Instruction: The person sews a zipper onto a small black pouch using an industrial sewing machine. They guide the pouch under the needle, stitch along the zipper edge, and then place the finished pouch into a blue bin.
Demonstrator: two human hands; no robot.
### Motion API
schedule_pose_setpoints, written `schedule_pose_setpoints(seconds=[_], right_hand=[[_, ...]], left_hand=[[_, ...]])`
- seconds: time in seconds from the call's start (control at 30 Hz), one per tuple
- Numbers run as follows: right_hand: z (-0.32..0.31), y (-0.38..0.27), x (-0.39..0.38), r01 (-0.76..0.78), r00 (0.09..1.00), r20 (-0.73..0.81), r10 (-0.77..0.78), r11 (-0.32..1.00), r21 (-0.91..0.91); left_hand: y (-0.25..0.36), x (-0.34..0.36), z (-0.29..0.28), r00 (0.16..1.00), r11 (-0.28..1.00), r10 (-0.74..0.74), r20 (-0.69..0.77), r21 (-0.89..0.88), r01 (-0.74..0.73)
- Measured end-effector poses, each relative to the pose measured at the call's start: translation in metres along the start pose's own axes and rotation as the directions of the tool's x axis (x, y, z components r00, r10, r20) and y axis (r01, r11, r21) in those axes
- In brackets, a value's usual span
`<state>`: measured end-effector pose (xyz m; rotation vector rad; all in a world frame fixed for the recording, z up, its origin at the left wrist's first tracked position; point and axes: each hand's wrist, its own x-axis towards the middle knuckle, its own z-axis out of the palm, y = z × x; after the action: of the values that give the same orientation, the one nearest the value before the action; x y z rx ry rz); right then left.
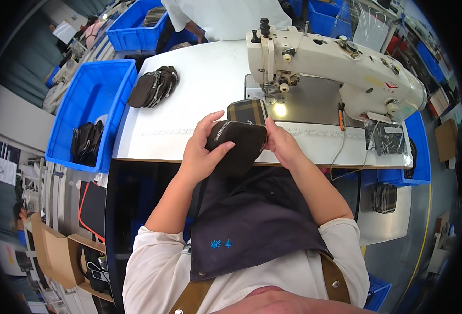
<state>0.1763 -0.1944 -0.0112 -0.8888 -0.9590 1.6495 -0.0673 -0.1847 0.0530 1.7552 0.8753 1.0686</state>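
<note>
A dark brown zipper pouch (240,144) is held between my two hands at the table's front edge, with a silver zipper curving along its upper left side. My left hand (203,149) grips its left side, the thumb lying across its face. At the right edge, my right hand (283,144) pinches it with thumb and fingers. Just beyond it shows a plaid panel (246,111) in brown and tan; whether it is joined to the pouch I cannot tell. The sewing machine (335,63) stands beyond and right, its lamp lit near the needle.
A stack of dark pouches (154,87) lies on the white table (199,68) at left. Blue bins (92,78) flank it, the left one holding dark pieces. Orange-handled snips (341,116) and a clear bag (388,138) lie at right. Across the table stands a person in white (225,18).
</note>
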Motion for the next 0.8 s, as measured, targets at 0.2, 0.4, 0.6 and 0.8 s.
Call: schedule_pose_setpoints(seconds=[0.2,0.4,0.6,0.8], right_hand=[[0.010,-0.011,-0.025,0.132,0.991,-0.015,-0.131,0.991,0.016],[0.011,-0.007,-0.037,0.174,0.971,0.217,-0.100,0.918,-0.355],[0.012,0.001,-0.043,0.188,0.968,0.223,-0.117,0.925,-0.331],[0.008,-0.001,-0.051,0.172,0.966,0.234,-0.112,0.952,-0.255]], left_hand=[[-0.015,0.001,0.007,0.976,0.917,-0.088,0.200,-0.366,0.158],[-0.041,-0.008,0.018,0.803,0.845,-0.354,0.479,-0.204,0.494],[-0.027,-0.011,0.022,0.746,0.834,-0.371,0.553,-0.156,0.530],[-0.018,-0.016,0.027,0.724,0.806,-0.321,0.611,-0.226,0.547]])
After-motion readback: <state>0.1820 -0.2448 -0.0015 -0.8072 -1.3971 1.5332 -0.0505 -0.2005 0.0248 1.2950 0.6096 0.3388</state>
